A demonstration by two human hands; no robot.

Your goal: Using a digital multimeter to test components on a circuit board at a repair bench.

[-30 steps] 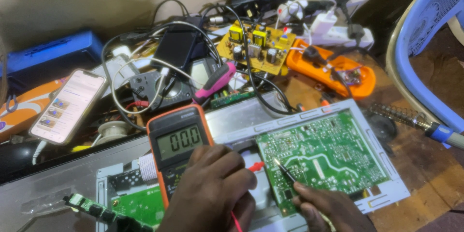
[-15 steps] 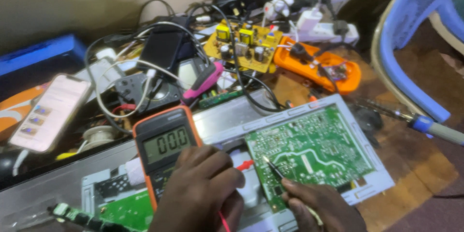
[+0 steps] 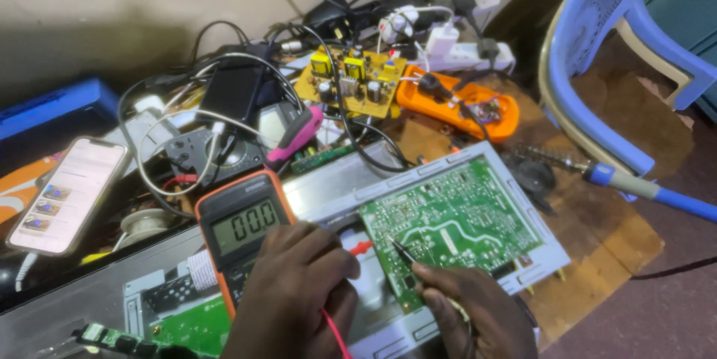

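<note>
The right hand (image 3: 478,314) grips a black test probe (image 3: 399,251), fingers clenched on its shaft, with the tip set against the near left area of the green circuit board (image 3: 455,217). The left hand (image 3: 295,295) grips a red test probe (image 3: 361,247), fingers clenched around it; its tip lies just beside the board's left edge, and whether it touches a contact cannot be told. A red lead (image 3: 334,333) runs down from this hand.

The orange-cased multimeter (image 3: 239,228) lies just left of the board, partly covered by the left hand. Its display shows a reading of zeros.

Against the earlier views, both hands and probes keep nearly the same placement on the board, and the display is unchanged. The camera has shifted, so the scene sits differently in frame. Judgement: the probing is holding at one test point.

Behind the board lie a yellow circuit board (image 3: 351,79), an orange meter (image 3: 463,105), and tangled cables. A smartphone (image 3: 67,195) rests at the left. A blue-handled soldering iron (image 3: 635,183) lies at the right, near a blue plastic chair (image 3: 597,53).
</note>
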